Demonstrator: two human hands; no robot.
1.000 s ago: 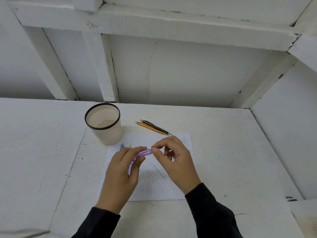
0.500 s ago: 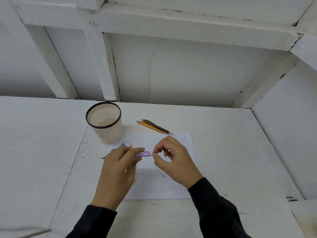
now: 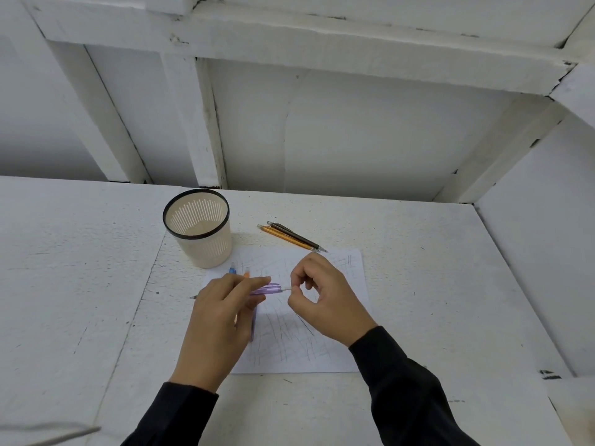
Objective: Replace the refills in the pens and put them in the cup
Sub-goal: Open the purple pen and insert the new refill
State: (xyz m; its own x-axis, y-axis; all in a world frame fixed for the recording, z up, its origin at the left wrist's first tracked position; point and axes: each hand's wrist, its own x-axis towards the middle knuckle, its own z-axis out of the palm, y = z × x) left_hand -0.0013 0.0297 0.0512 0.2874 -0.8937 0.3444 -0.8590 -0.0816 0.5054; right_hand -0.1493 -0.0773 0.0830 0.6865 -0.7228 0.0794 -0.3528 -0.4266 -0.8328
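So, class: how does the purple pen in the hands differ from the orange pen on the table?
The purple pen is gripped by the left hand above the paper; the orange pen lies untouched on the table. The purple pen's refill sticks out, pinched by the right hand; the orange pen looks assembled. Both are outside the cup.

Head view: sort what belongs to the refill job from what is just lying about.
Job in hand:
- purple pen, gripped by the left hand
- refill, pinched by the right hand
- cup
- orange pen and black pen, beside the cup

Lying about:
- scribbled paper
- grey object at the bottom-left edge, too blurred to name
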